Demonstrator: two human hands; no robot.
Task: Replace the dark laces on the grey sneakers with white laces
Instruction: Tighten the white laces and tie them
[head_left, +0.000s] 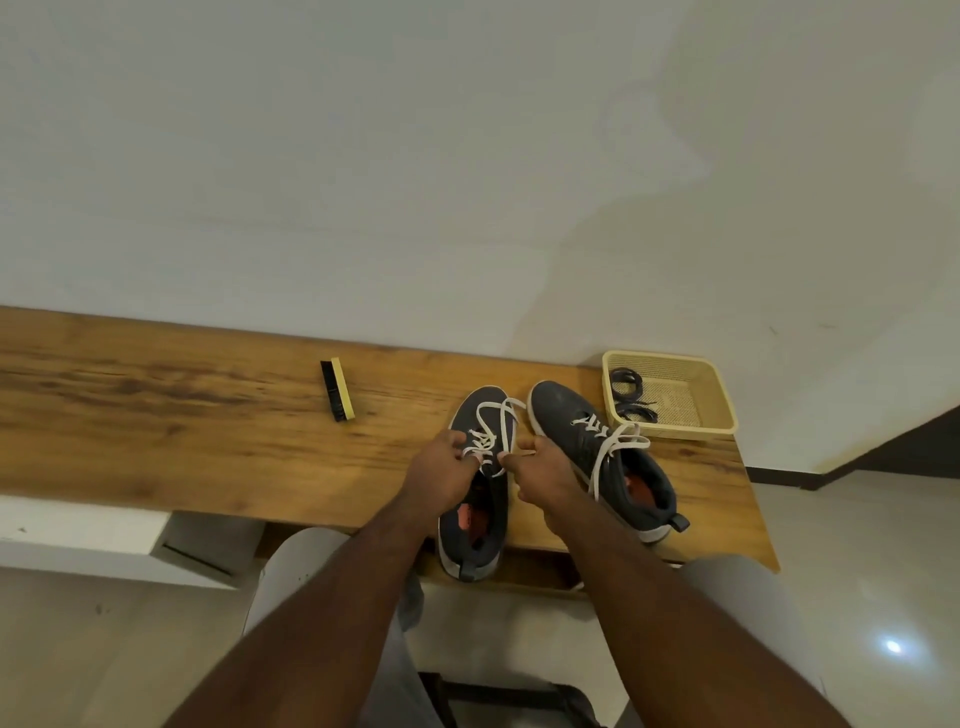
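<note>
Two grey sneakers stand side by side on the wooden bench (156, 415), toes pointing away from me. The left sneaker (480, 540) carries a white lace (493, 421) whose loose ends loop over its toe. My left hand (441, 475) pinches one strand of this lace at the eyelets. My right hand (543, 470) pinches the other strand beside the shoe's right edge. The right sneaker (587, 441) is laced in white (615, 441), with its ends hanging loose over the tongue. The dark laces (631, 397) lie coiled in a basket.
A yellow plastic basket (691, 395) sits at the bench's far right corner, behind the right sneaker. A yellow-backed shoe brush (337, 389) lies on the bench to the left of the shoes. A white wall runs behind the bench. My knees are below its front edge.
</note>
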